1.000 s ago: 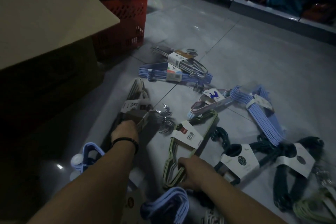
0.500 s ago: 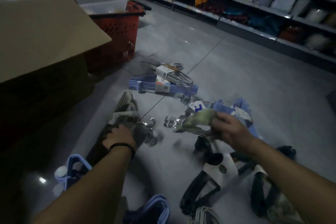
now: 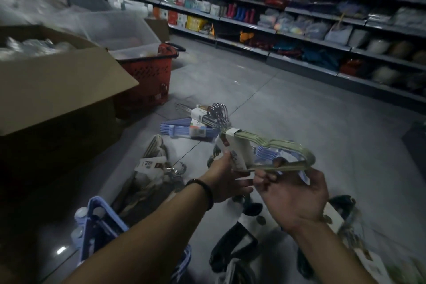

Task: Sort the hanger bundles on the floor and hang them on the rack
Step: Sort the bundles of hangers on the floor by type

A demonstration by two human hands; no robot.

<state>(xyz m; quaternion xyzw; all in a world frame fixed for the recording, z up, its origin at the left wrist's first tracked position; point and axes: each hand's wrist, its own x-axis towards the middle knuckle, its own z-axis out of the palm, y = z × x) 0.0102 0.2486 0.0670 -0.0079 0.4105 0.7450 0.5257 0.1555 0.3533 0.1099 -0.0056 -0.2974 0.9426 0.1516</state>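
A pale green hanger bundle [image 3: 272, 145] with a white paper label and metal hooks is lifted above the floor. My right hand [image 3: 292, 193] grips its lower bar, and my left hand [image 3: 224, 175] holds it at the label. On the floor lie a grey bundle [image 3: 151, 168], a light blue bundle [image 3: 182, 128], a metal wire bundle [image 3: 202, 112] and dark green bundles [image 3: 235, 244]. More light blue hangers [image 3: 267, 154] show behind the lifted bundle. No rack is in view.
An open cardboard box [image 3: 57, 90] stands at the left, with a red shopping basket [image 3: 147, 76] carrying a clear bin behind it. Stocked store shelves [image 3: 299, 37] run along the far side. A blue item [image 3: 99, 221] sits by my left forearm.
My right hand lifted the green bundle off the floor. My left hand left the grey bundle and came over to hold the green one. The view tilted up.
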